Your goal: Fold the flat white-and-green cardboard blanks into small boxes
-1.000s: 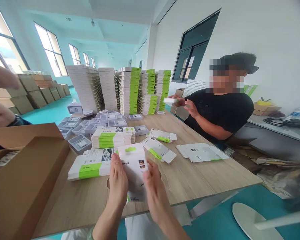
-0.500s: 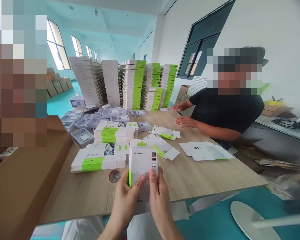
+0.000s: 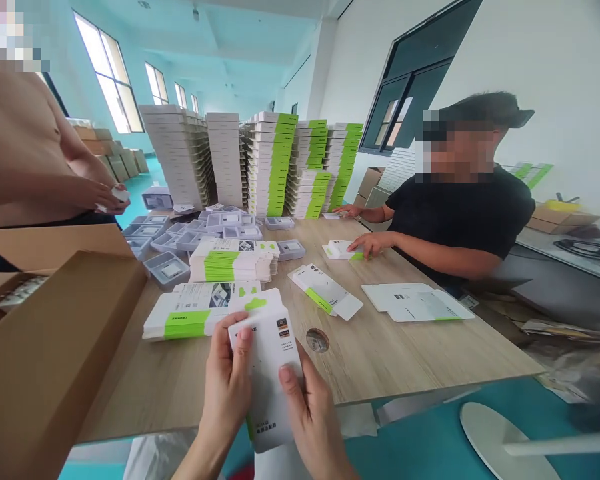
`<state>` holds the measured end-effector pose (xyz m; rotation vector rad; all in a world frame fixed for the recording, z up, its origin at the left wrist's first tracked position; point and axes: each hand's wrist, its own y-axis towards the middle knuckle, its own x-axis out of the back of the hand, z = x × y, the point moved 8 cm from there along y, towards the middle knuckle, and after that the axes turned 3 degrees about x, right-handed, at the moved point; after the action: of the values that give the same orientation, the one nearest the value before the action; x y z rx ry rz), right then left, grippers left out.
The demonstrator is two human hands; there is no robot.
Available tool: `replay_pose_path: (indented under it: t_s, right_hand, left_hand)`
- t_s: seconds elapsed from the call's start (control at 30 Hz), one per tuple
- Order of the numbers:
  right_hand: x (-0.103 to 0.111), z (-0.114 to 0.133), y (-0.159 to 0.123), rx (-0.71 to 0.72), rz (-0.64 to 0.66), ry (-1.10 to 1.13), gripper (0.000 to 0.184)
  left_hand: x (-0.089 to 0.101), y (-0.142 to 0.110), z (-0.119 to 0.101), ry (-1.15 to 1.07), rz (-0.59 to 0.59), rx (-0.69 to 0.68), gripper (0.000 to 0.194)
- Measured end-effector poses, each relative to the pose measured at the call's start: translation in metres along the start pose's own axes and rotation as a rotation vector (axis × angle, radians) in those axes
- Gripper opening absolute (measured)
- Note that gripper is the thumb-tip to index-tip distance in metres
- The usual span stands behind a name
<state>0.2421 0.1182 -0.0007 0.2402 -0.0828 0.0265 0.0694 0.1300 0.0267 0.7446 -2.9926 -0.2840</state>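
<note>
Between my two hands is a white and green box [image 3: 269,363] with a hanging tab at its top, tilted to the left. My left hand [image 3: 233,373] grips its left edge, thumb on the front near the top. On the right edge my right hand [image 3: 305,400] closes lower down, thumb on the front. Just beyond lies a stack of flat cartons [image 3: 185,323], with another carton stack [image 3: 230,263] behind it. A loose flat carton [image 3: 325,291] rests ahead to the right, and another white carton [image 3: 415,301] lies farther right.
Grey plastic trays [image 3: 167,269] are heaped at the back left. Tall stacks of boxes [image 3: 273,167] rise behind them. An open cardboard box [image 3: 70,333] stands at the left edge. A co-worker's hand [image 3: 375,243] touches a carton at right; another person [image 3: 25,140] stands left.
My left hand has moved up the box and the box has tilted left. The co-worker's hand at right has come onto a carton, which has moved away from the loose carton beside it.
</note>
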Motion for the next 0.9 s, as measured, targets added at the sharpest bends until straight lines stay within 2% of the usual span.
replay_pose_path:
  t_s: [0.13, 0.23, 0.33, 0.37, 0.47, 0.53, 0.6, 0.63, 0.7, 0.77, 0.83, 0.9]
  right_hand:
    - [-0.007, 0.0, -0.002, -0.021, -0.005, 0.122, 0.053]
    - [0.005, -0.01, 0.004, -0.099, -0.045, 0.122, 0.052]
    - [0.044, -0.028, 0.025, -0.218, -0.119, -0.064, 0.055]
    - [0.063, -0.032, 0.033, -0.231, -0.188, -0.155, 0.06]
    - [0.104, -0.038, 0.056, -0.177, -0.319, -0.296, 0.07]
    - [0.115, -0.036, 0.061, -0.096, -0.415, -0.389, 0.071]
    - [0.102, -0.026, 0.06, 0.057, -0.401, -0.568, 0.062]
    - [0.085, -0.022, 0.06, 0.146, -0.324, -0.691, 0.055]
    - [0.045, -0.022, 0.062, 0.273, -0.072, -0.967, 0.048]
    - [0.022, -0.033, 0.071, 0.283, 0.138, -1.139, 0.046]
    - [0.022, -0.041, 0.089, 0.246, 0.205, -1.19, 0.045]
    - [0.036, -0.041, 0.11, 0.231, 0.185, -1.187, 0.05]
  left_hand:
    - [0.012, 0.011, 0.013, 0.063, -0.122, 0.018, 0.055]
    - [0.01, 0.013, 0.022, 0.123, -0.131, 0.032, 0.051]
    - [0.005, 0.011, 0.026, 0.218, -0.074, -0.014, 0.055]
    - [0.008, 0.012, 0.026, 0.265, -0.07, -0.048, 0.055]
    - [0.024, 0.024, 0.024, 0.437, -0.075, -0.186, 0.042]
    - [0.036, 0.039, 0.026, 0.543, -0.042, -0.271, 0.036]
    - [0.045, 0.056, 0.033, 0.628, 0.01, -0.33, 0.035]
    - [0.049, 0.063, 0.037, 0.663, 0.034, -0.353, 0.035]
    - [0.056, 0.073, 0.042, 0.717, 0.07, -0.397, 0.034]
    - [0.062, 0.075, 0.038, 0.749, 0.091, -0.45, 0.037]
    - [0.068, 0.067, 0.023, 0.76, 0.101, -0.519, 0.038]
    - [0.074, 0.049, -0.003, 0.744, 0.08, -0.608, 0.033]
